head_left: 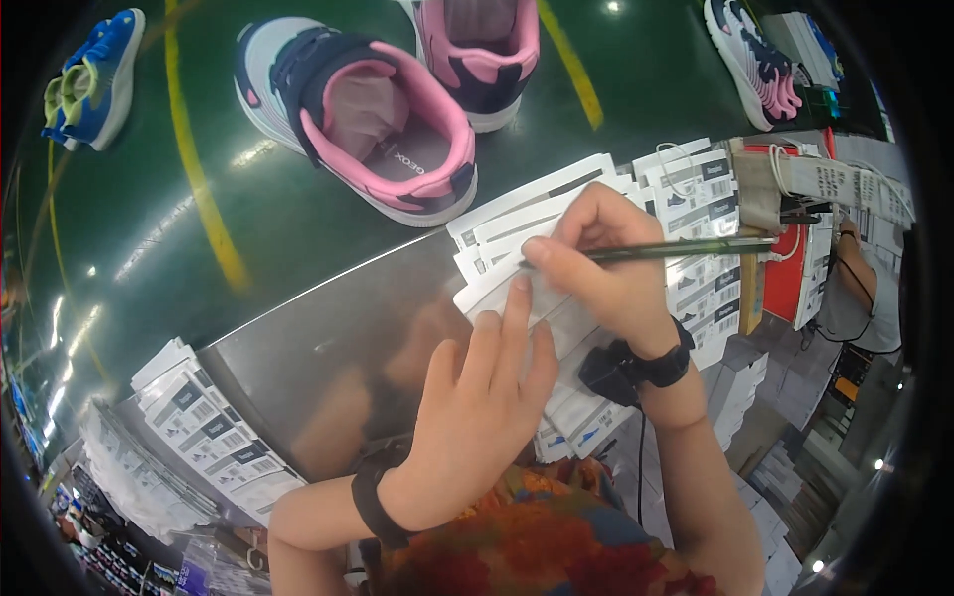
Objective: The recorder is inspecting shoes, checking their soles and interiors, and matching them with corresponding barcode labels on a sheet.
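My right hand [621, 288] is closed around a slim dark pen [696, 246], with its shaft pointing right. The pen's tip lies over a fanned pile of white printed paper labels [537, 204], partly hidden by my fingers. Beside it my left hand [487, 412] rests on the papers with fingers stretched and spread, its index fingertip close under the pen tip. Further rows of labels with small shoe pictures and barcodes [711, 223] lie right of my right hand. Just beyond the labels is a navy, white and pink child's shoe [452, 149] with tissue paper inside.
A second pink-and-navy shoe [497, 70] stands behind the first. Blue shoes [109, 74] are far left and a striped shoe [745, 70] far right on the green surface. More labels [199, 417] stand at the left, near a plastic-wrapped stack [134, 477]. Another person's arm [855, 268] shows at right.
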